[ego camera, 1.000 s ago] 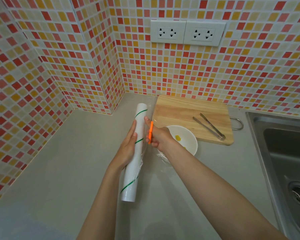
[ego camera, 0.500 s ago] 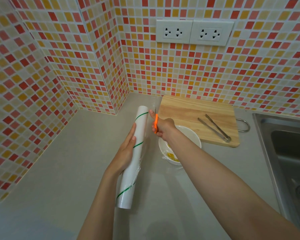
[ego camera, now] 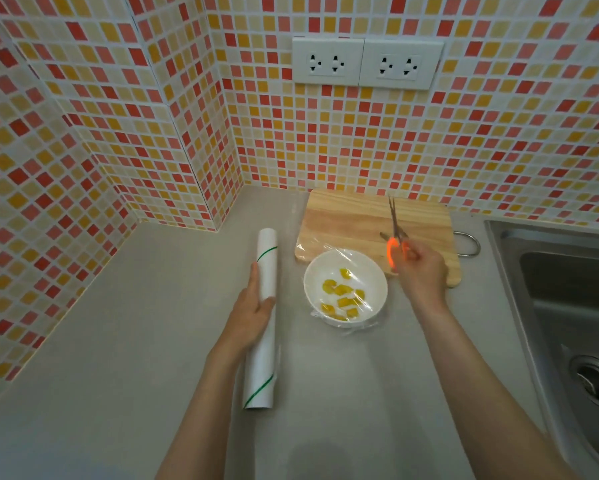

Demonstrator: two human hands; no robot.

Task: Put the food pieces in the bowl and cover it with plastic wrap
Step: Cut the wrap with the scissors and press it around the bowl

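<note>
While the roll (ego camera: 261, 320) is clasped in the left hand (ego camera: 253, 310) and scissors (ego camera: 395, 237) in the right hand (ego camera: 421, 271), the flimsy, clingy wrap (ego camera: 346, 289) lying over the bowl (ego camera: 377, 306) of food pieces (ego camera: 341, 294) on the counter (ego camera: 152, 323) is best pinched at its loose edges

White bowl (ego camera: 311, 277), yellow food pieces (ego camera: 343, 296), orange-handled scissors (ego camera: 393, 242), green-striped white roll (ego camera: 265, 317), red-orange-yellow mosaic tiles (ego camera: 118, 116)
</note>
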